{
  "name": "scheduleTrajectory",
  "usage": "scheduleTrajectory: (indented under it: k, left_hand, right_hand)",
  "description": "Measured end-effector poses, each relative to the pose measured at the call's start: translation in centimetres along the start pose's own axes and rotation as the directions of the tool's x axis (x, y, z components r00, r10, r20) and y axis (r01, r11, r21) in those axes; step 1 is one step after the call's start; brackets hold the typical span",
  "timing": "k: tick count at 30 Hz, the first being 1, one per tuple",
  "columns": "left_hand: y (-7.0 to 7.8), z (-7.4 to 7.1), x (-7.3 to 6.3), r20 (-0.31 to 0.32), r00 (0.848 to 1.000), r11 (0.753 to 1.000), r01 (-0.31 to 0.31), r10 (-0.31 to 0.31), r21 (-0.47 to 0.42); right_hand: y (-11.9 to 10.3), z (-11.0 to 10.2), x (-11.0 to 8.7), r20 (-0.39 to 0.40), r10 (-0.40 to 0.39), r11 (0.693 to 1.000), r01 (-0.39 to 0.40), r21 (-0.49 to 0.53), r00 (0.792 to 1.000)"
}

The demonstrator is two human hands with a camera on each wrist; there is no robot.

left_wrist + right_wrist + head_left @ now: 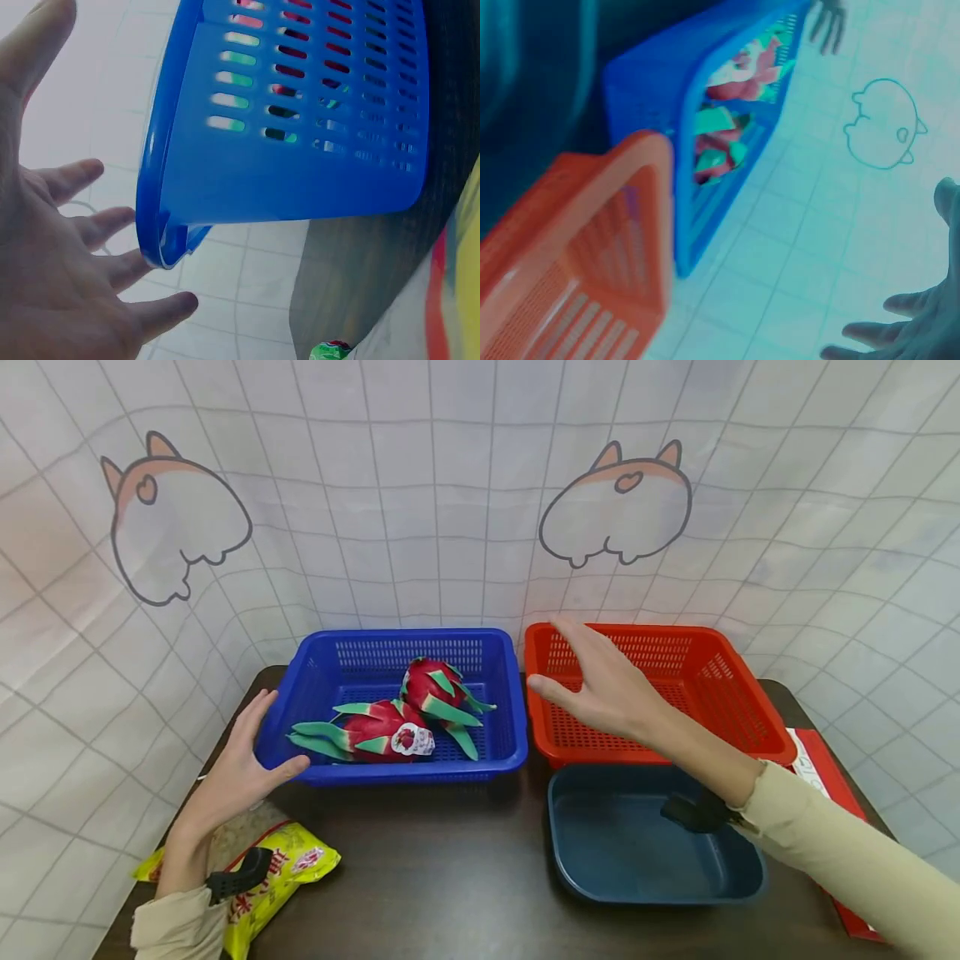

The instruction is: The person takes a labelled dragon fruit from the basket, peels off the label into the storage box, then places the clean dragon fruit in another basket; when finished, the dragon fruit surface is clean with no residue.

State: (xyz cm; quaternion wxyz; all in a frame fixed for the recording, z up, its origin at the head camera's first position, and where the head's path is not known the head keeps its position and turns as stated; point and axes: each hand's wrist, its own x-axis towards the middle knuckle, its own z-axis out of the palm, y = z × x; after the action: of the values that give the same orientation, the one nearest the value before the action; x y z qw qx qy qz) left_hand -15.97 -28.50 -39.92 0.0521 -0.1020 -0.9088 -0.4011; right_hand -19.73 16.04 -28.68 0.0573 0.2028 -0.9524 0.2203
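A blue basket [427, 770] holds two dragon fruits, the front one [378, 732] bearing a white label and the rear one [432, 683] leaning close to it. At the basket's left front corner, my left hand [236, 772] spreads its fingers; in the left wrist view they come right up to the blue rim [152, 187], and I cannot tell whether they touch it. My right hand [606, 681] is held over the left part of a red basket [660, 752], fingers extended and thumb apart, holding nothing. No contents show in the red basket.
A dark blue tub [637, 843] stands before the red basket, under my right forearm. A yellow printed bag [281, 868] lies below my left wrist. At the right table edge is a red and white item [828, 768]. A gridded curtain [450, 510] hangs behind.
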Motion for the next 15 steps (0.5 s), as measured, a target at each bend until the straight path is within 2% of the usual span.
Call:
scheduleTrajectory:
  k: [3, 7, 11, 15]
  left_hand:
    - [-0.2, -0.3, -0.3, 0.013, 1.0, 1.0, 0.018, -0.018, 0.007]
    - [-0.1, -0.4, -0.2, 0.024, 1.0, 1.0, 0.02, -0.02, 0.017]
    - [-0.4, -0.1, -0.1, 0.027, 0.999, 1.0, 0.021, -0.022, 0.013]
    - [-1.0, 0.0, 0.0, 0.039, 0.998, 0.999, 0.049, -0.05, 0.013]
  right_hand:
    - [-1.8, 0.8, 1.8, 0.065, -0.009, 0.995, 0.002, 0.099, 0.998]
    - [-4.0, 2.4, 3.9, 0.135, -0.095, 0.979, 0.067, 0.195, 0.986]
    - [-5.7, 4.1, 5.8, 0.18, -0.173, 0.967, 0.133, 0.218, 0.968]
    - [-7.1, 5.8, 7.7, 0.229, -0.221, 0.961, 0.171, 0.217, 0.948]
